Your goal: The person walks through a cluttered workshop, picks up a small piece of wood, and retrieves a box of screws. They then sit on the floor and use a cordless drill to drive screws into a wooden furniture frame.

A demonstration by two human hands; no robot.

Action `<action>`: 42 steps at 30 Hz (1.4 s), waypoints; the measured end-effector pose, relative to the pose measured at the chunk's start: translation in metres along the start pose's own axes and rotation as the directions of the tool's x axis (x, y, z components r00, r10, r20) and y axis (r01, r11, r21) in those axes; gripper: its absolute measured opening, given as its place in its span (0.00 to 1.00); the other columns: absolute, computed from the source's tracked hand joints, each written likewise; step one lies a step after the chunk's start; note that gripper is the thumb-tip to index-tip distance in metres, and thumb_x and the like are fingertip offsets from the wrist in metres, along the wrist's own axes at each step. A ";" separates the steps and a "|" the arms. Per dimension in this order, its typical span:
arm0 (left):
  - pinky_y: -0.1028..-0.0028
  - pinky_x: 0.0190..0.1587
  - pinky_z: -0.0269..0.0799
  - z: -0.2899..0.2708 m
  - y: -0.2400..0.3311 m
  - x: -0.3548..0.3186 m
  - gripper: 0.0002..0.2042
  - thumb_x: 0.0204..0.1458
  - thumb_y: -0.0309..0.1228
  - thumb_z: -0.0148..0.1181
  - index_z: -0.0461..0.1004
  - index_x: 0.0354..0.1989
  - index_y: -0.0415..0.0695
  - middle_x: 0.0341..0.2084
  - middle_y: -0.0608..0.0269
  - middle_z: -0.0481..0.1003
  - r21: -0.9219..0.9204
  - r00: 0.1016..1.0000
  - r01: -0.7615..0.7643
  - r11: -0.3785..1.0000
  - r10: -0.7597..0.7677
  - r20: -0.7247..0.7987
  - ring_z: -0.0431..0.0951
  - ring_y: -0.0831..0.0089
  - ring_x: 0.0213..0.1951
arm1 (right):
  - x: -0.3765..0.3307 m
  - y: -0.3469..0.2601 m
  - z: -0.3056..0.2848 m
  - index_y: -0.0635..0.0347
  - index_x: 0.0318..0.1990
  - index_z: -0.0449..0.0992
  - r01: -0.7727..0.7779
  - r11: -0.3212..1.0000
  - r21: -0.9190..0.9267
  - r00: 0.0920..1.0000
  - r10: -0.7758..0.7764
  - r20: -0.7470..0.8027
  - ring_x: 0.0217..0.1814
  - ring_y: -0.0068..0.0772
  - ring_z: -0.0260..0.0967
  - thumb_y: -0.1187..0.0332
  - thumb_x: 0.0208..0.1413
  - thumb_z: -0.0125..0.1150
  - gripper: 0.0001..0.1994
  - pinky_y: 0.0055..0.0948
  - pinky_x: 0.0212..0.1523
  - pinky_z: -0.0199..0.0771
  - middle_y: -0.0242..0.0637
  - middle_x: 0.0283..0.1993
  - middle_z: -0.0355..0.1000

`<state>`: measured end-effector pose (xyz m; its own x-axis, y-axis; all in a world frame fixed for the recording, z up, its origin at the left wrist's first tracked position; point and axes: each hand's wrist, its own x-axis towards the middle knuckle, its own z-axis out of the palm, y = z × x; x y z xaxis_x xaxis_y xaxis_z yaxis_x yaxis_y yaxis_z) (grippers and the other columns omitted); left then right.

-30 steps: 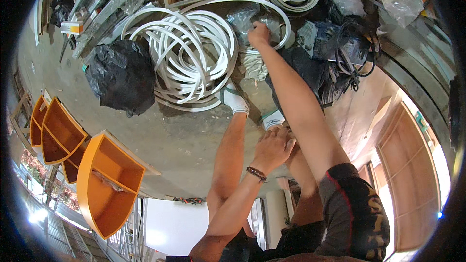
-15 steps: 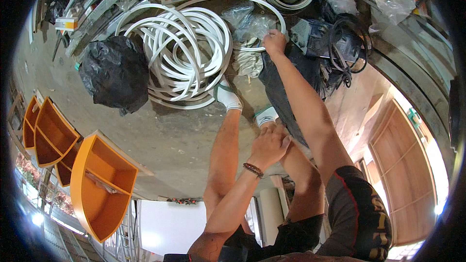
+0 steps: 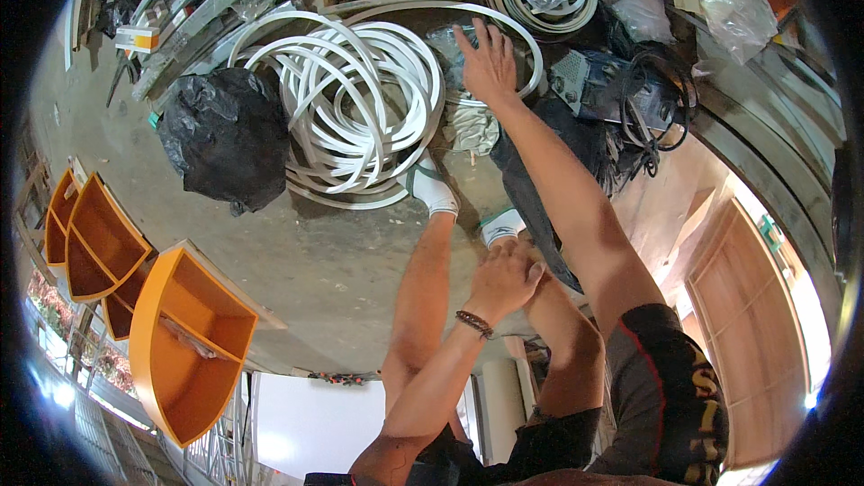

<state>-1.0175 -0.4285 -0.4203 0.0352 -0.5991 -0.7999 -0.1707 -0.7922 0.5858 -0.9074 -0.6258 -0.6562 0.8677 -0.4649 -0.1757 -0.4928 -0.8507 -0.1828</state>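
Plastic [image 3: 443, 42] clear, crumpled, glossy; just beside coiled white strip [image 3: 430, 90].

A clear plastic bag [image 3: 441, 41], crumpled and shiny, lies on the floor, partly hidden behind the right hand [image 3: 473, 33]. Just to its left is a coil of white strip [image 3: 430, 99], lying flat in loose, overlapping loops; one wide loop reaches around the bag.
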 end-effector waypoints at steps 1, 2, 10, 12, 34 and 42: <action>0.53 0.53 0.68 0.003 -0.003 0.001 0.27 0.54 0.44 0.51 0.64 0.58 0.40 0.53 0.42 0.69 0.000 1.000 -0.015 1.000 0.015 -0.013 0.70 0.45 0.53 | -0.003 0.000 0.004 0.47 0.64 0.63 -0.009 1.000 -0.007 0.999 0.009 0.049 0.64 0.49 0.54 0.73 0.47 0.57 0.32 0.46 0.60 0.56 0.44 0.67 0.53; 0.53 0.53 0.68 0.003 -0.002 0.002 0.27 0.53 0.44 0.51 0.64 0.58 0.40 0.52 0.41 0.69 -0.007 0.999 -0.030 1.000 0.030 -0.034 0.70 0.45 0.53 | -0.002 -0.001 0.006 0.47 0.64 0.63 -0.007 1.000 -0.016 0.995 0.009 0.097 0.64 0.49 0.54 0.73 0.47 0.57 0.32 0.46 0.61 0.56 0.44 0.68 0.52; 0.53 0.51 0.70 -0.006 0.005 0.006 0.24 0.53 0.42 0.51 0.66 0.55 0.41 0.49 0.41 0.71 -0.063 0.999 0.036 0.997 -0.034 0.035 0.71 0.44 0.51 | -0.029 -0.006 0.007 0.58 0.62 0.64 -0.027 0.999 -0.047 0.927 0.042 0.373 0.66 0.47 0.55 0.72 0.51 0.54 0.27 0.44 0.62 0.57 0.38 0.72 0.48; 0.53 0.49 0.70 -0.006 0.006 0.004 0.22 0.54 0.42 0.50 0.68 0.53 0.42 0.47 0.44 0.72 -0.046 1.000 0.006 0.999 -0.007 -0.025 0.73 0.45 0.49 | -0.032 -0.003 0.007 0.59 0.63 0.63 -0.029 0.998 -0.052 0.914 0.048 0.403 0.65 0.47 0.55 0.72 0.51 0.54 0.28 0.44 0.62 0.58 0.36 0.72 0.48; 0.52 0.52 0.68 0.010 -0.022 -0.006 0.22 0.57 0.45 0.48 0.68 0.54 0.42 0.50 0.42 0.70 -0.050 0.998 -0.003 0.999 0.000 -0.064 0.71 0.44 0.50 | -0.113 -0.004 -0.046 0.61 0.45 0.76 0.003 1.000 0.006 0.882 -0.005 0.471 0.56 0.45 0.62 0.67 0.49 0.53 0.16 0.44 0.58 0.58 0.43 0.50 0.71; 0.56 0.49 0.71 0.030 -0.023 -0.074 0.20 0.57 0.44 0.50 0.70 0.52 0.44 0.42 0.46 0.76 -0.046 0.989 0.082 0.996 -0.087 -0.120 0.76 0.48 0.45 | -0.215 -0.012 -0.223 0.60 0.41 0.76 0.089 0.991 0.105 0.894 -0.126 0.429 0.56 0.45 0.61 0.68 0.49 0.53 0.13 0.42 0.58 0.57 0.42 0.44 0.70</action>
<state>-1.0462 -0.3625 -0.3779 0.1679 -0.5371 -0.8266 -0.1213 -0.8434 0.5234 -1.0732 -0.5701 -0.4008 0.8103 -0.2038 -0.5494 -0.4178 -0.8583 -0.2978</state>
